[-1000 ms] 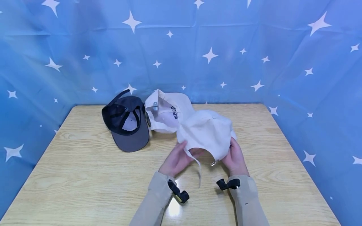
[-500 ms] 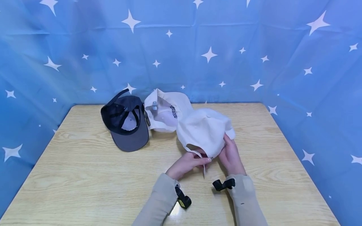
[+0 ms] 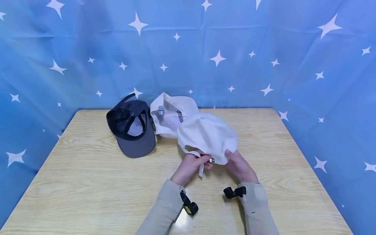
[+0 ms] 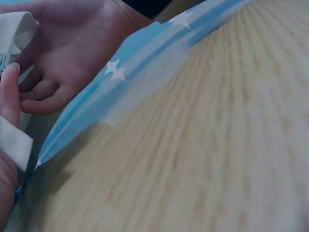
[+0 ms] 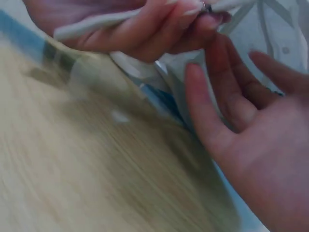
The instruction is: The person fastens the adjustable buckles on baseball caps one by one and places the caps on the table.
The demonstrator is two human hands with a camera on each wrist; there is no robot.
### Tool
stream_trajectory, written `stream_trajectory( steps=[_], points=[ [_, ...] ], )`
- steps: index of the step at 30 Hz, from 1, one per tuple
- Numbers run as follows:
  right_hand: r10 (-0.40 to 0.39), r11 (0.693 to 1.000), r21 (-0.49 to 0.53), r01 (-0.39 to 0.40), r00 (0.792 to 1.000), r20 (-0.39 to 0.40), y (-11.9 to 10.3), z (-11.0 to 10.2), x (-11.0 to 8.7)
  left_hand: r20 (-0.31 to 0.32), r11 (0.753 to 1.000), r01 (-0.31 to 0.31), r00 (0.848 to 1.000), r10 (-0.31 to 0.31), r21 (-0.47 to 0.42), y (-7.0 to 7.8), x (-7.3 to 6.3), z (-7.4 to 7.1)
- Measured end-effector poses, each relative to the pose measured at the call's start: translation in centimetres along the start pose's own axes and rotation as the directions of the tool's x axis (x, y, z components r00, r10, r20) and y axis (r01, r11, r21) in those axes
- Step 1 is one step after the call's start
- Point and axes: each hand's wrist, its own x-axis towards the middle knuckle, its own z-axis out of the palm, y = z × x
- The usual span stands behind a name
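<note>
A white baseball cap (image 3: pixel 207 135) is held crown up, its back opening toward me. My left hand (image 3: pixel 191 166) pinches the back edge by the small metal buckle (image 3: pixel 211 160), thumb on top. The loose strap (image 3: pixel 201 170) hangs down past the fingers; in the right wrist view the strap (image 5: pixel 99 24) lies along the left hand (image 5: pixel 159 29). My right hand (image 3: pixel 241 168) holds the cap's right lower edge, thumb outside. Its other fingers (image 5: pixel 227 82) are under the cap in the right wrist view. The brim is hidden behind the crown.
Behind the held cap lies another white cap (image 3: pixel 168 114), its inside showing and dark lettering on it. A dark cap with a grey brim (image 3: pixel 136 147) sits to its left. They rest on a wooden table (image 3: pixel 88 182) before a blue star-patterned cloth (image 3: pixel 188 49).
My left hand has gone from the cap's left edge to the back edge at the buckle. The cap has turned and shifted slightly left; my right hand has slid along its right edge.
</note>
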Motion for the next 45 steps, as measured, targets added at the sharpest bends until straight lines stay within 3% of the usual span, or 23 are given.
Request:
stream_trajectory(
  steps=[6, 11, 16, 20, 25, 28, 31, 34, 37, 39, 45],
  points=[
    [-0.004, 0.987, -0.157, 0.018, 0.996, 0.086, -0.5, 0.3, 0.0, -0.006, 0.992, -0.058, 0.998, 0.058, -0.112, 0.3, 0.0, 0.0],
    [-0.03, 0.959, -0.281, 0.047, 0.997, 0.064, -0.9, 1.4, 0.4, -0.031, 0.979, -0.152, 0.988, 0.149, -0.138, 0.5, 0.2, -0.2],
    [-0.152, 0.967, -0.195, 0.164, 0.986, 0.074, -0.2, 1.7, 1.1, -0.07, 0.968, -0.231, 0.972, 0.225, -0.1, 1.1, 0.1, -0.3],
    [-0.222, 0.972, -0.062, 0.228, 0.972, 0.082, 0.4, 1.4, 1.2, -0.068, 0.973, -0.221, 0.974, 0.217, -0.064, 1.8, 0.0, -0.4],
    [-0.191, 0.974, 0.129, 0.186, 0.981, 0.024, 0.6, 1.5, 1.1, 0.028, 0.978, -0.193, 0.98, 0.196, -0.075, 2.3, -0.5, -0.7],
    [-0.18, 0.94, 0.297, 0.17, 0.984, 0.007, 0.8, 1.6, 1.1, 0.125, 0.98, -0.193, 0.972, 0.198, -0.048, 3.0, -1.0, -0.9],
    [-0.195, 0.857, 0.496, 0.137, 0.978, 0.068, 1.0, 1.8, 1.1, 0.226, 0.981, -0.188, 0.959, 0.174, 0.044, 4.3, -1.6, -1.1],
    [-0.221, 0.737, 0.674, 0.05, 0.96, 0.17, 1.0, 2.0, 1.3, 0.304, 0.973, -0.162, 0.947, 0.107, 0.163, 5.5, -2.1, -1.5],
    [-0.233, 0.644, 0.764, -0.051, 0.937, 0.259, 1.0, 2.3, 1.5, 0.369, 0.952, -0.163, 0.928, 0.058, 0.26, 6.5, -2.5, -1.9],
    [-0.222, 0.639, 0.764, -0.084, 0.932, 0.288, 0.9, 2.6, 1.5, 0.416, 0.943, -0.167, 0.909, 0.034, 0.287, 6.9, -2.6, -2.3],
    [-0.145, 0.7, 0.695, -0.162, 0.921, 0.36, 0.5, 3.3, 1.5, 0.504, 0.937, -0.141, 0.863, -0.042, 0.32, 6.6, -2.5, -3.4]
  ],
)
